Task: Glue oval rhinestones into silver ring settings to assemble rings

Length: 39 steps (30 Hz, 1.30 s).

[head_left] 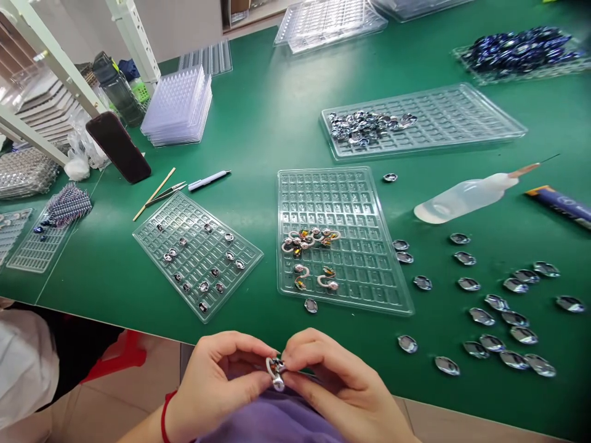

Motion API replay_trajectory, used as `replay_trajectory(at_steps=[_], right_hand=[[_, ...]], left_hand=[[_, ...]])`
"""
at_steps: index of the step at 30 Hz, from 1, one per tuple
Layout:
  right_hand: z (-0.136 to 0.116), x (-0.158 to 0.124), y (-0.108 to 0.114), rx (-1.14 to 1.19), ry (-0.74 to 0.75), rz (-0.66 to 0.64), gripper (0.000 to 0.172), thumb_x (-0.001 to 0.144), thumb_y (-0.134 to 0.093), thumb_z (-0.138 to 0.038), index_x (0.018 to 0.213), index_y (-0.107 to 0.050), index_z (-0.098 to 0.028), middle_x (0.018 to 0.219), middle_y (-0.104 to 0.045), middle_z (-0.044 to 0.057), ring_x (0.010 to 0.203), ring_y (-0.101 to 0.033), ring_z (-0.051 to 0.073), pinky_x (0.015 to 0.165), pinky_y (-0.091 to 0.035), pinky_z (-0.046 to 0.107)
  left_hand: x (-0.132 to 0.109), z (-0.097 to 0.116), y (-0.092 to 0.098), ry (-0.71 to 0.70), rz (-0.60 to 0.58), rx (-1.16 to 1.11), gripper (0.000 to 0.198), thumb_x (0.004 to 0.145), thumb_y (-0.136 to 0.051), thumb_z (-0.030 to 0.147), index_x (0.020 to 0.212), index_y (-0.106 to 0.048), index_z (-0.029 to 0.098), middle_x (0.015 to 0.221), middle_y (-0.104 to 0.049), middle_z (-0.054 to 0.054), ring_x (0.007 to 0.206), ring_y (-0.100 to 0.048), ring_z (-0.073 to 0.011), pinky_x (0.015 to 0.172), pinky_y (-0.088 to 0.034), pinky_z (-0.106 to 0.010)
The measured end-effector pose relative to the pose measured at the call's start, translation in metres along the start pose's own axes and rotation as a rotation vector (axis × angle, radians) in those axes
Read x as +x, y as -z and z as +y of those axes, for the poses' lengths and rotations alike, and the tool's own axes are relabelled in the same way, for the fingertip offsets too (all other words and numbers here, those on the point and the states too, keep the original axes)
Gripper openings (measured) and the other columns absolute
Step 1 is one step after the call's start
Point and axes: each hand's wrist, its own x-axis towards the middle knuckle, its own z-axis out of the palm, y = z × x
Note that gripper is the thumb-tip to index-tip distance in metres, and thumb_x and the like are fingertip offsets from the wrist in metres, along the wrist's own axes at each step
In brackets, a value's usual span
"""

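Note:
My left hand [217, 378] and my right hand [332, 384] meet just below the green table's near edge, over my purple lap. Both pinch one small silver ring piece [276, 371] with an orange-dark stone between thumbs and fingertips. Straight ahead on the table lies a clear grid tray [364, 246] with a cluster of similar ring pieces [308, 241] in its lower left. A second clear tray [157, 231] to the left holds scattered small silver parts. Loose oval silver cups [489, 317] are spread over the table to the right.
A squeeze bottle [466, 197] with a needle tip lies at the right. Farther back sit a tray with a heap of silver parts [369, 126], a pile of dark blue stones [521, 49], stacked trays [178, 107], a phone [117, 146], a pen [207, 180] and tweezers [168, 192].

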Motion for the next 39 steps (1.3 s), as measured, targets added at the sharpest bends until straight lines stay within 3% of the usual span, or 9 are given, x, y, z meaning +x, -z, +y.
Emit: replay_trajectory(at_steps=[6, 12, 22, 27, 39], right_hand=[[0.002, -0.005, -0.001, 0.052, -0.003, 0.009, 0.013, 0.08, -0.071, -0.013, 0.082, -0.074, -0.026, 0.075, -0.064, 0.003, 0.067, -0.066, 0.014, 0.058, -0.056, 0.02], [0.001, -0.008, 0.004, 0.109, -0.025, -0.03, 0.009, 0.082, -0.071, -0.017, 0.082, -0.075, -0.025, 0.074, -0.065, 0.005, 0.066, -0.067, 0.015, 0.059, -0.058, 0.022], [-0.007, -0.001, 0.008, 0.199, -0.241, -0.083, 0.002, 0.078, -0.076, -0.022, 0.078, -0.076, -0.024, 0.075, -0.065, 0.004, 0.065, -0.065, 0.014, 0.06, -0.058, 0.023], [-0.004, -0.006, 0.004, 0.296, -0.346, -0.002, 0.013, 0.074, -0.08, -0.033, 0.072, -0.074, -0.022, 0.074, -0.061, 0.004, 0.064, -0.063, 0.013, 0.06, -0.057, 0.024], [-0.012, -0.007, -0.005, 0.475, -0.525, 0.127, 0.017, 0.065, -0.087, -0.029, 0.065, -0.073, -0.021, 0.07, -0.058, 0.0, 0.063, -0.055, 0.009, 0.061, -0.049, 0.021]], left_hand=[[0.001, -0.007, -0.003, -0.08, 0.033, -0.017, 0.015, 0.069, -0.084, 0.015, 0.082, -0.08, 0.019, 0.083, -0.08, -0.006, 0.074, -0.074, -0.0173, 0.071, -0.06, -0.024], [0.001, -0.006, -0.003, -0.124, 0.064, 0.201, 0.008, 0.071, -0.079, 0.014, 0.079, -0.08, 0.017, 0.077, -0.078, -0.01, 0.066, -0.072, -0.0186, 0.061, -0.059, -0.025], [-0.001, 0.008, -0.007, -0.507, 0.026, 0.672, 0.019, 0.073, -0.074, 0.006, 0.088, -0.08, 0.017, 0.074, -0.077, -0.01, 0.061, -0.071, -0.0159, 0.058, -0.057, -0.019], [-0.004, 0.008, -0.008, -0.522, 0.027, 0.664, 0.023, 0.075, -0.073, 0.007, 0.092, -0.08, 0.02, 0.076, -0.077, -0.009, 0.06, -0.072, -0.0161, 0.056, -0.058, -0.019], [-0.007, 0.004, -0.016, -0.691, 0.095, 0.775, 0.027, 0.075, -0.07, 0.001, 0.096, -0.078, 0.016, 0.073, -0.075, -0.01, 0.061, -0.072, -0.0159, 0.06, -0.058, -0.019]])
